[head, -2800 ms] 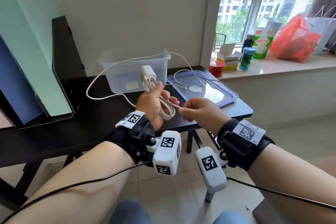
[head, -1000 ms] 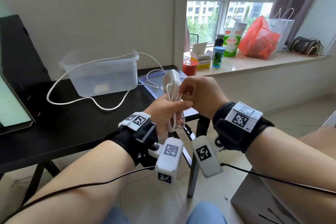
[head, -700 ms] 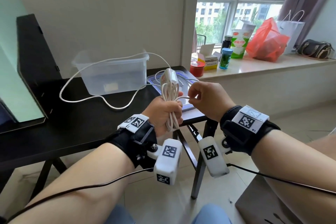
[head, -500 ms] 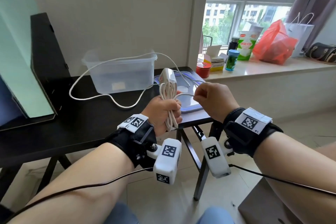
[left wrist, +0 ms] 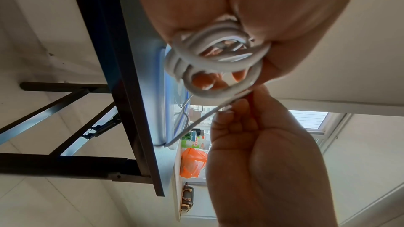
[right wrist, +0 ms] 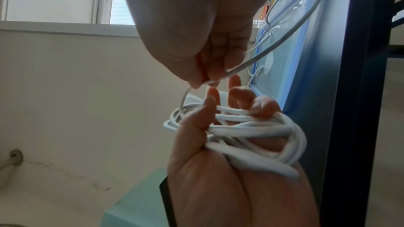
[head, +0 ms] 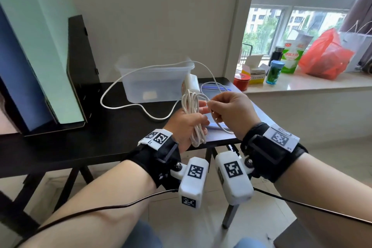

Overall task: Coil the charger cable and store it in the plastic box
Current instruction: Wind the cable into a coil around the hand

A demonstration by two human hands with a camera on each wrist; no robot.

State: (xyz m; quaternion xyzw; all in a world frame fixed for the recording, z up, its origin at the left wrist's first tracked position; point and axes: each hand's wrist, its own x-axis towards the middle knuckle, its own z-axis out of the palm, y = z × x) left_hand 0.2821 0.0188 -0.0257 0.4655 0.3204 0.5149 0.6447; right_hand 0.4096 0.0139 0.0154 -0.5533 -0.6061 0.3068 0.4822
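fingers point(right wrist: 260, 104) of the left hand point(head: 186, 125) curl round a bundle of white charger cable point(head: 194, 119) loops, thumb closing over them; grip looks tight. white charger brick point(head: 190, 84) sticks up above the loops at the top of that hand. right hand point(head: 229, 112) sits just beside the left, thumb and forefinger pinching a single strand of the cable close to the bundle, other fingers curled in. in the right wrist view the pinched strand runs from the fingertips down into the loops and away over the lid. both hands are held in the air at the front edge of the black table point(head: 90, 141). loose length of cable trails back over the table, rises and drapes along the top of the clear plastic box point(head: 153, 82), which stands open near the wall. blue-rimmed lid point(head: 213, 90) lies flat on the table right of the box, behind the hands. dark upright panel point(head: 80, 66) on the table's left. windowsill holds a red tin point(head: 241, 84), bottles and an orange bag point(head: 326, 56).
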